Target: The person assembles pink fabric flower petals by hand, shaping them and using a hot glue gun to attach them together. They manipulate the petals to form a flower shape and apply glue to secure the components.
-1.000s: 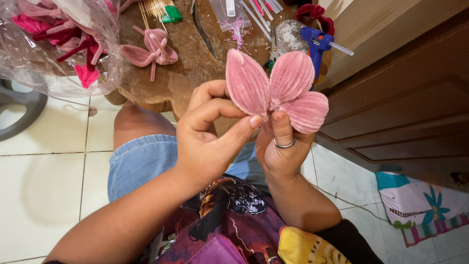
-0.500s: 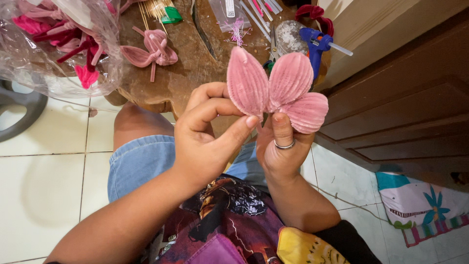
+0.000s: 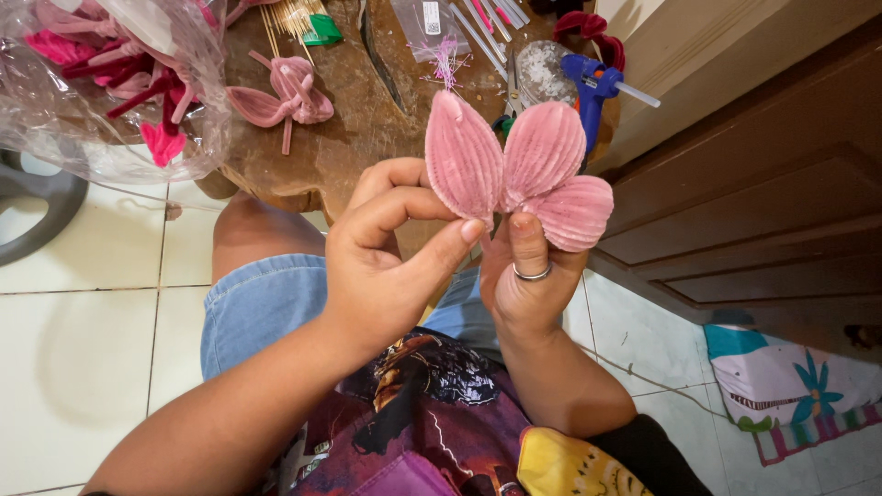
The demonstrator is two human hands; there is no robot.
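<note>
Both hands, left hand (image 3: pixel 390 266) and right hand (image 3: pixel 525 276), are pinching the petals (image 3: pixel 519 170) at their base; loosening fingers risks petals splaying apart.

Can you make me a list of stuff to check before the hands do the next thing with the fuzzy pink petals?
1. Both hands grip the pink petals: ok. Left hand and right hand pinch their base.
2. Petals fanned apart, not crumpled: ok, three ribbed petals spread out.
3. Petals joined firmly at the base: cannot tell, fingers hide it.
4. Blue glue gun within reach: ok, it lies on the wooden table just behind the petals.
5. Glue gun hot: cannot tell.
6. Finished pink flower out of the way: ok, it lies apart on the table.
</note>
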